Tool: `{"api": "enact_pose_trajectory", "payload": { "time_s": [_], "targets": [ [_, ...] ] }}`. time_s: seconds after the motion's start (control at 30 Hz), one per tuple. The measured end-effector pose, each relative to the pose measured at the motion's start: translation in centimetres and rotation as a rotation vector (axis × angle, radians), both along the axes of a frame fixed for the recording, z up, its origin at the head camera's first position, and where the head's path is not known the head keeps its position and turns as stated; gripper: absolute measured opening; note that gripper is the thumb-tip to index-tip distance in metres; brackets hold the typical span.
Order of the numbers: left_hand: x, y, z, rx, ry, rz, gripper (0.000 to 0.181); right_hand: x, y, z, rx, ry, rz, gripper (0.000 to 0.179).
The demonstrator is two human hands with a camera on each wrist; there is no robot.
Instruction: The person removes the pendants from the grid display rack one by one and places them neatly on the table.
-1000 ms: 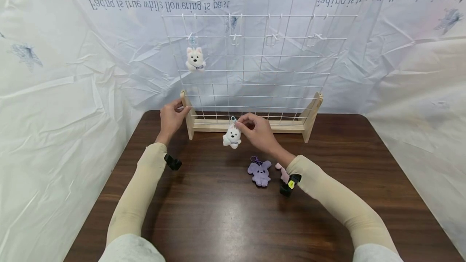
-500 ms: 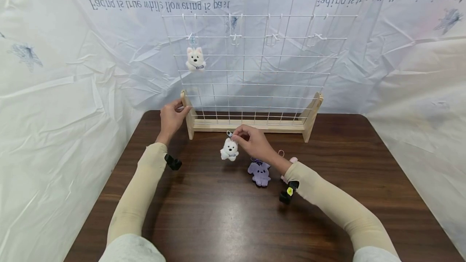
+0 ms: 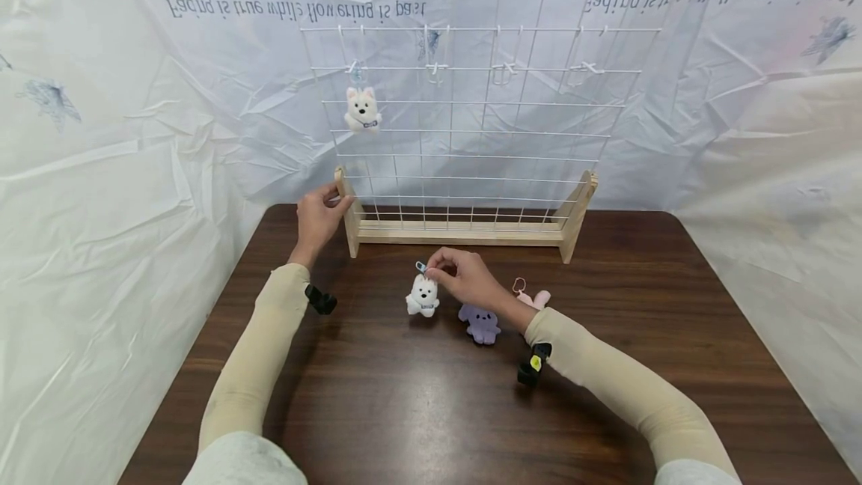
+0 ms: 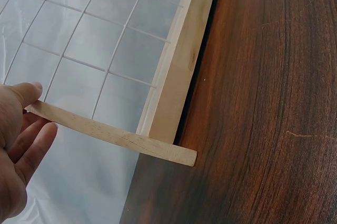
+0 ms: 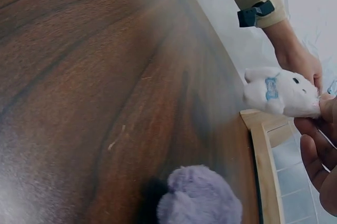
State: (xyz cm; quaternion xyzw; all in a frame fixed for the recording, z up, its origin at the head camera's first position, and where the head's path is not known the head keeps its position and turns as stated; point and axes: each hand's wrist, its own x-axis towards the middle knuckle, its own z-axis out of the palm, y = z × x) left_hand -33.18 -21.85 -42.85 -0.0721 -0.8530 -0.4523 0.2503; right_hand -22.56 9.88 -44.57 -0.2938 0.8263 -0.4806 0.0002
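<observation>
One white plush dog (image 3: pixel 423 297): pinched by right hand (image 3: pixel 469 279) | left hand (image 3: pixel 316 219): gripping wooden side upright (image 3: pixel 351 227)

Grid rack (image 3: pixel 485 103): thin white wire, looks like coated metal, smooth. Rack's wooden base (image 3: pixel 465 231): pale wood, smooth, matt. Table (image 3: pixel 377 395) under rack: dark wood grain, glossy. White plush dog (image 3: pixel 423 298) in front of rack: fluffy cloth, matt. Purple plush (image 3: pixel 483 326), also in front: fuzzy pile. Sheet (image 3: pixel 135 260) behind rack: creased, plastic-looking, slight sheen.
</observation>
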Motion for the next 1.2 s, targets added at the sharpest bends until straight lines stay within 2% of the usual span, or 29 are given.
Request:
{"api": "enact_pose_trajectory", "payload": {
  "time_s": [0.23,0.67,0.87,1.2],
  "targets": [
    [0.1,0.0,0.1,-0.007,0.004,-0.008,0.041,0.3,-0.1,-0.7,0.034,-0.04,0.042,0.008],
    [0.1,0.0,0.1,-0.012,0.006,-0.003,0.041,0.5,-0.5,-2.0,0.121,-0.059,0.078,0.006],
    [0.1,0.0,0.2,-0.018,0.0,0.001,0.042,0.5,-0.6,-2.2,0.149,-0.042,0.113,0.007],
    [0.3,0.1,0.2,-0.013,-0.013,-0.001,0.041,0.2,-0.6,-2.9,0.192,-0.044,0.096,0.005]
  ]
}}
